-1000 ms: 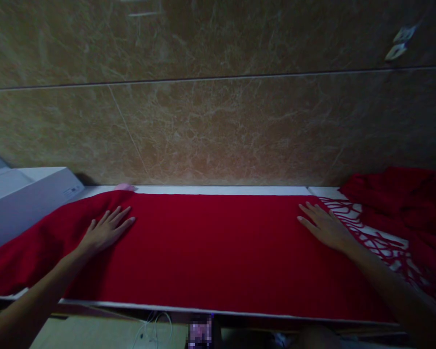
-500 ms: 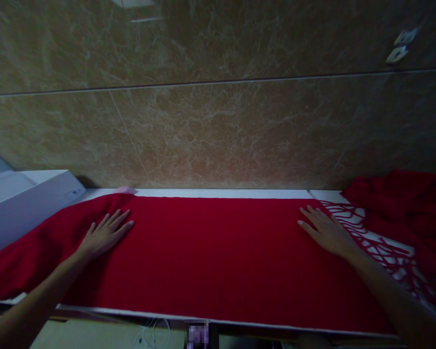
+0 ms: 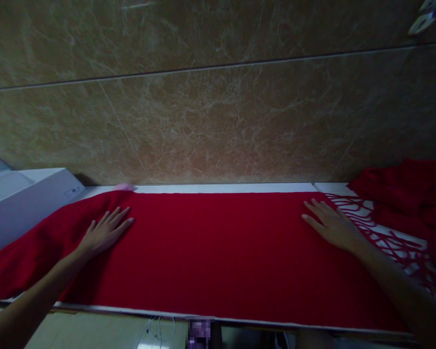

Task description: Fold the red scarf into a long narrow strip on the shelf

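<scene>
A red fringed scarf (image 3: 218, 252) lies spread flat across a white table (image 3: 225, 188). My left hand (image 3: 103, 230) rests palm down on its left part, fingers spread, beside a raised, rumpled stretch of the cloth. Near the fringed right end, my right hand (image 3: 332, 225) lies flat on the fabric with its fingers apart. Loose red tassels (image 3: 381, 242) fan out over the white surface to the right of that hand. Neither hand grips anything.
A bunched red cloth (image 3: 417, 194) sits at the far right. At the left stands a white box (image 3: 32, 203), with a small pink thing (image 3: 123, 187) near the back edge. A brown marbled tile wall (image 3: 210, 126) rises behind the table. White cables (image 3: 158, 329) hang below the front edge.
The camera view has tilted and shifted slightly. My right hand appears a little farther right and up in the picture, along with the fringe. Both hands stay flat on the scarf.
</scene>
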